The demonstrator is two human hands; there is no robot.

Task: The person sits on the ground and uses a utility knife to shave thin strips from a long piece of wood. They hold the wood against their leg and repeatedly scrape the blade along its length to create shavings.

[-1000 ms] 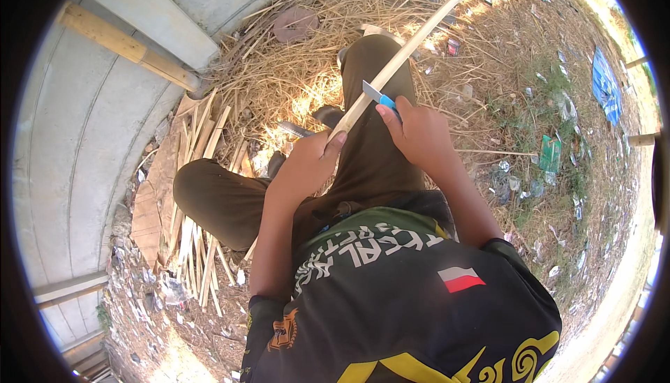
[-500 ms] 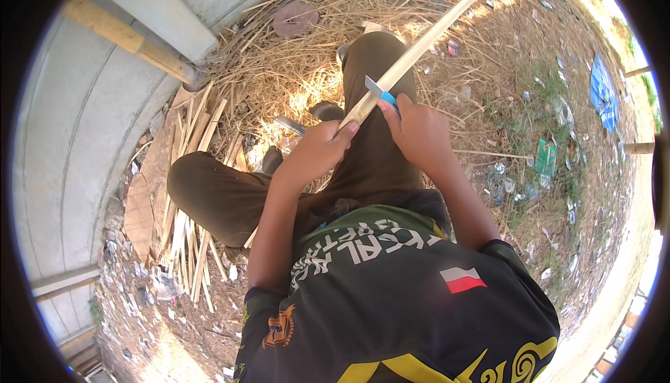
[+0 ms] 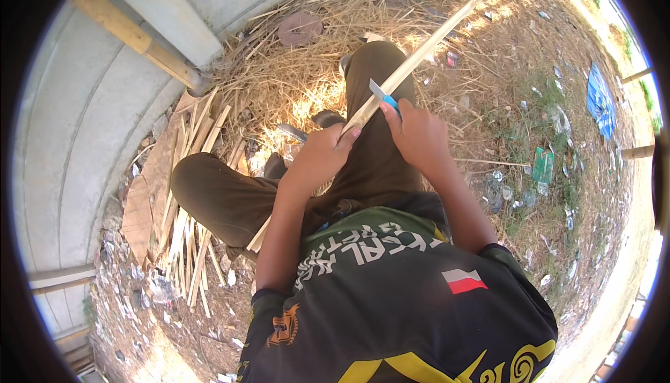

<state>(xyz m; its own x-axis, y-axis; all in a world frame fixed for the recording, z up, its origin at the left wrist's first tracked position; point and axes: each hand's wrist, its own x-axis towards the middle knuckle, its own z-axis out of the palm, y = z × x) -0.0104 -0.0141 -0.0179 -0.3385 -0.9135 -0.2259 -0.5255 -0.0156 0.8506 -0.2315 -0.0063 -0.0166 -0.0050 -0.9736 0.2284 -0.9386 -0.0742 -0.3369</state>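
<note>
My left hand (image 3: pixel 322 158) is closed round the near end of a long pale strip of split bamboo or wood (image 3: pixel 434 42), thumb lying on top. The strip slants up and away to the right, over my raised right knee. In my right hand (image 3: pixel 423 137) is a blue-handled knife (image 3: pixel 389 100), its short, angled blade resting across the strip a little beyond my left hand. The fingers of the right hand wrap the handle, with the thumb along it by the strip. Whether the blade is cutting in cannot be made out.
Beside my bent left leg lies a pile of pale strips (image 3: pixel 187 247) on brown cardboard (image 3: pixel 139 215). A grey toothed blade (image 3: pixel 292 132) lies by my foot. Shavings (image 3: pixel 279 72) cover the ground ahead. A concrete wall (image 3: pixel 77 132) with a bamboo pole (image 3: pixel 132 34) stands left.
The view has shifted slightly, and the strip's far end sits a little lower in it. Both hands keep their grips, and the knife stays at nearly the same place on the strip.
</note>
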